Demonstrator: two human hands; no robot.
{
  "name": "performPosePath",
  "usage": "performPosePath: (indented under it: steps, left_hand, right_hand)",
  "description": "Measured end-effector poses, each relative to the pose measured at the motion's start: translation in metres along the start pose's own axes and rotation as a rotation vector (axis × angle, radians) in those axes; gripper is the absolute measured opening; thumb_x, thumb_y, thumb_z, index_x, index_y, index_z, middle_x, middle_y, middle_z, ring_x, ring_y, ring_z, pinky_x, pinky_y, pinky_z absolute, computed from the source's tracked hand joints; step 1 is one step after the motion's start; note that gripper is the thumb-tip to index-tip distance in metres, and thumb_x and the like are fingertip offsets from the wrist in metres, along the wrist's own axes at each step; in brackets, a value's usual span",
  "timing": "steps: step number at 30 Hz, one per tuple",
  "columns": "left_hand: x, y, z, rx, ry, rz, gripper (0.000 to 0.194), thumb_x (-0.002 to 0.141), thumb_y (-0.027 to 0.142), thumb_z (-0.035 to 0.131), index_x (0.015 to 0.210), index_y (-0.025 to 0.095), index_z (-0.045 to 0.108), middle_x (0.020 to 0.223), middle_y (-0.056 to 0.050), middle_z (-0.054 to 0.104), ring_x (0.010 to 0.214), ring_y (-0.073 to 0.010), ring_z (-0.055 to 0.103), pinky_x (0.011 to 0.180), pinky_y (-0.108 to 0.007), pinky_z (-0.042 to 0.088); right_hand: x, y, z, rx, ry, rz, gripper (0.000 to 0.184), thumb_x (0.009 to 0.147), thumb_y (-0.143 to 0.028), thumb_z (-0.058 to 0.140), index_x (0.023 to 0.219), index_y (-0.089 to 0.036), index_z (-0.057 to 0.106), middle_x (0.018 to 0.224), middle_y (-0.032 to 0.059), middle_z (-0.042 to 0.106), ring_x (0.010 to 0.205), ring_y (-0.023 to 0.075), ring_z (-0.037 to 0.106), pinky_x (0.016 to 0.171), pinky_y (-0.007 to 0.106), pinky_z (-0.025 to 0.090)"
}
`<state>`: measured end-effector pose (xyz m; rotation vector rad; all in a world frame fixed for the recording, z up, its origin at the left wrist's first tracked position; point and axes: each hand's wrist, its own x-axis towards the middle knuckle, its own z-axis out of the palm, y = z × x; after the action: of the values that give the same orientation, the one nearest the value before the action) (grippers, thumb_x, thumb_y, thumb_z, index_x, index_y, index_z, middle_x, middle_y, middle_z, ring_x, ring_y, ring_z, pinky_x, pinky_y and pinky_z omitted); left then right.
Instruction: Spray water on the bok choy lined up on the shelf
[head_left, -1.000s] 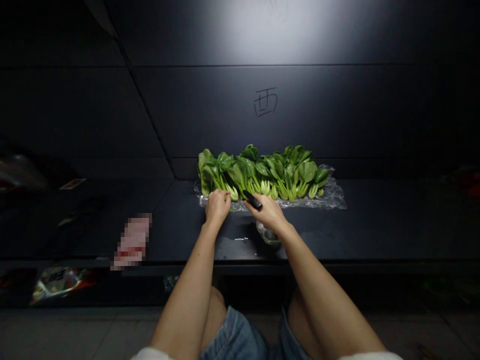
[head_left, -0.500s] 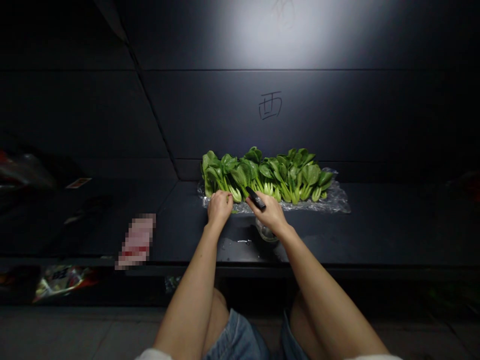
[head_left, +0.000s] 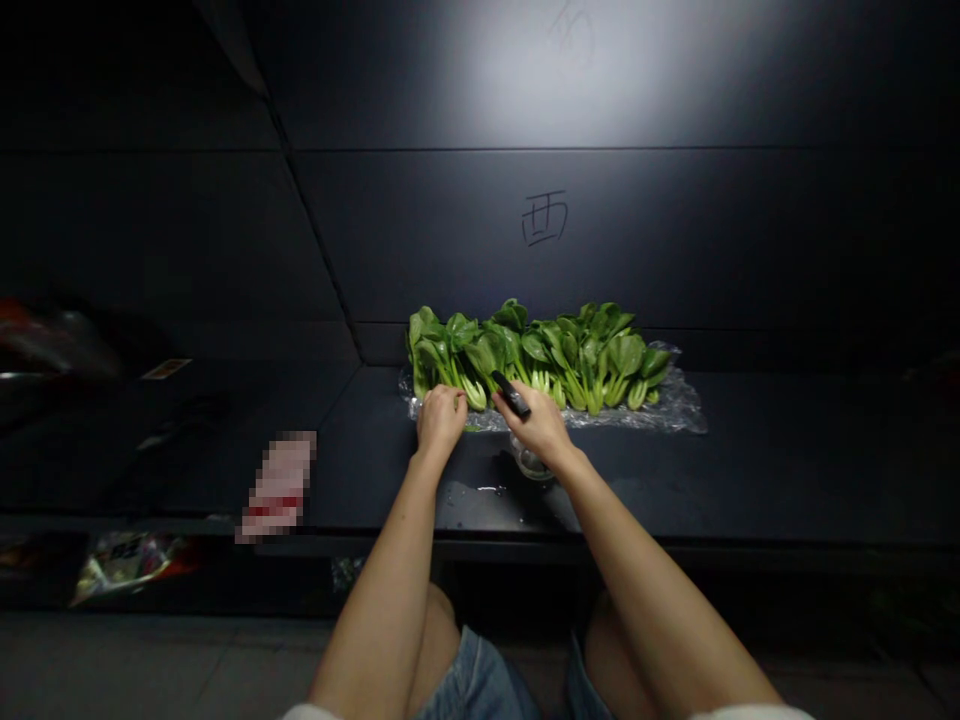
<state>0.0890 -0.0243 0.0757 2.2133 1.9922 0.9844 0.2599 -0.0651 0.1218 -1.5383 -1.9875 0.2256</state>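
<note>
Grip of the right hand is closed narrowly around a black-handled knife, which points up and away toward the greens; its blade cannot be made out. The left hand is curled, its fingers pressed on the pale stems at the near left of a row of baby bok choy, making a narrow hold there too. The bok choy lie side by side, leaves toward the wall, on a crumpled sheet of clear plastic film spread over a dark table. A clear glass bowl sits partly beneath the right hand, with a few water drops on the table beside it. Further left lies a blurred red-and-white packet. The character 西 is written on the dark wall behind the greens.
</note>
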Motion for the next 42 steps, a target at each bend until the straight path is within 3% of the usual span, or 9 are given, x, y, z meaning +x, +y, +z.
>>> performPosePath:
  steps: [13, 17, 26, 35, 42]
  left_hand:
    - [0.000, -0.005, -0.003, 0.020, 0.000, 0.001, 0.030, 0.091, 0.021, 0.046, 0.101, 0.016, 0.074, 0.104, -0.011, 0.072, 0.101, -0.0231, 0.065, 0.097, -0.034, 0.049]
    - [0.000, -0.007, 0.000, 0.029, 0.004, -0.004, 0.030, 0.092, 0.023, 0.046, 0.101, 0.017, 0.074, 0.104, -0.010, 0.072, 0.100, -0.0227, 0.065, 0.095, -0.033, 0.050]
    - [-0.001, -0.007, 0.001, 0.049, -0.023, 0.001, 0.030, 0.092, 0.022, 0.046, 0.102, 0.016, 0.073, 0.104, -0.011, 0.072, 0.101, -0.0230, 0.065, 0.097, -0.034, 0.049]
    - [-0.002, -0.008, 0.003, 0.050, -0.010, -0.002, 0.031, 0.092, 0.024, 0.045, 0.101, 0.017, 0.074, 0.103, -0.010, 0.072, 0.099, -0.0222, 0.065, 0.095, -0.033, 0.050]
    - [-0.003, -0.010, 0.000, 0.044, -0.023, -0.013, 0.031, 0.092, 0.023, 0.046, 0.103, 0.016, 0.074, 0.104, -0.011, 0.071, 0.101, -0.0231, 0.064, 0.097, -0.034, 0.049]
  right_hand:
    - [0.022, -0.010, -0.010, 0.000, 0.068, -0.054, 0.029, 0.097, -0.041, 0.046, 0.095, -0.021, 0.066, 0.087, 0.0063, 0.073, 0.079, 0.0196, 0.065, 0.064, 0.024, 0.036]
    - [0.019, -0.010, -0.005, 0.055, 0.089, -0.104, 0.030, 0.097, -0.042, 0.045, 0.096, -0.020, 0.065, 0.087, 0.0059, 0.072, 0.080, 0.0191, 0.065, 0.066, 0.023, 0.036]
    - [0.013, -0.011, 0.003, 0.073, 0.105, -0.034, 0.030, 0.097, -0.042, 0.046, 0.094, -0.020, 0.066, 0.081, 0.0048, 0.070, 0.075, 0.0188, 0.064, 0.063, 0.024, 0.034]
    - [0.009, -0.012, 0.006, 0.155, 0.052, -0.099, 0.028, 0.097, -0.040, 0.048, 0.100, -0.019, 0.066, 0.089, 0.0063, 0.072, 0.083, 0.0193, 0.066, 0.071, 0.023, 0.040]
    - [0.007, -0.019, 0.008, 0.078, 0.039, -0.055, 0.028, 0.097, -0.039, 0.047, 0.096, -0.019, 0.067, 0.083, 0.0058, 0.071, 0.076, 0.0192, 0.064, 0.063, 0.023, 0.035]
